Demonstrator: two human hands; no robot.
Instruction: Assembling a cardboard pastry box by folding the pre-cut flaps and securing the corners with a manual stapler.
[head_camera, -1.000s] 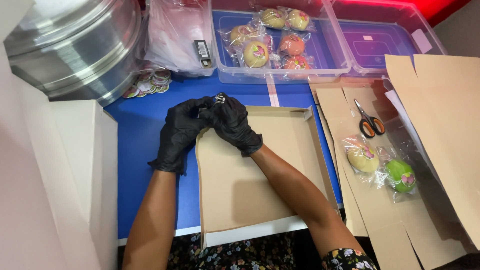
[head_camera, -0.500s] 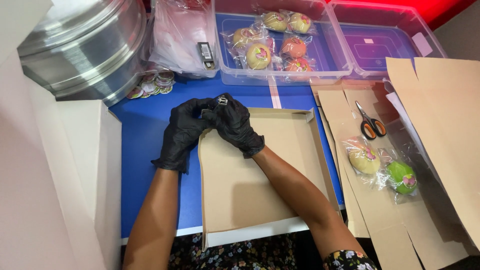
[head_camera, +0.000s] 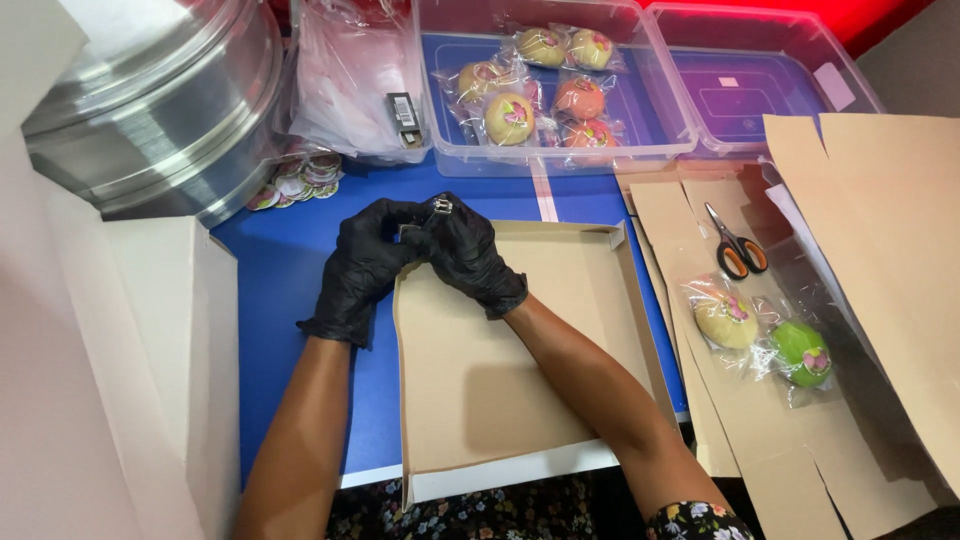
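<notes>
Cardboard tray (head_camera: 520, 370), shallow and brown, is seen lying flat on the blue counter (head_camera: 300, 270), directly below the camera. Its far wall and right wall are already folded upright, and the far right corner appears closed; the left wall is raised too. The near edge is still laid out flat as a white flap, so the tray is judged partly formed, with the far left corner in hand and the near side left to be raised.

That far left corner is enclosed by both hands, which are covered in black gloves. The left hand (head_camera: 365, 262) is placed on the outside of the corner, the right hand (head_camera: 465, 252) over its inner side, and the fingers of both are curled tightly together, so that the cardboard is pinched between them. A small metal clip-like piece (head_camera: 441, 206) is held at the fingertips, just above the corner; what it is cannot be told.

Beyond the tray, wrapped round pastries are kept in a clear plastic tub (head_camera: 640, 140). To the right, orange-handled scissors (head_camera: 738, 245) and two more wrapped pastries (head_camera: 760, 335) are laid on flat cardboard sheets (head_camera: 880, 260).
</notes>
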